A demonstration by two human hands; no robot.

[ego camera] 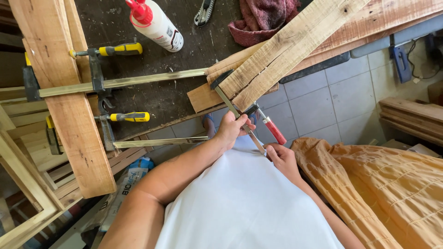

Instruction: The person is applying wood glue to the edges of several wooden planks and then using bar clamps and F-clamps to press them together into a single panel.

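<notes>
Gripping the red clamp (249, 123), both hands close on its steel bar: the left hand (230, 129) is wrapped round the bar just under the sliding jaw, and the right hand (282, 159) pinches the bar's lower end against the white shirt (244, 203).

Largest here is the dark bench (161, 92), with an upright plank (64, 92) at its left edge held by two yellow clamps (121, 49) whose bars run across the benchtop. Pale boards (295, 41) lie slanted over the bench's right corner; the red clamp's fixed jaw sits on top of the cracked board's end, and its red handle hangs below, between the hands. An orange cloth (387, 189) lies to the right over the tiled floor (332, 101). A red rag (263, 18) and a white glue bottle (157, 25) rest at the bench's far side.
</notes>
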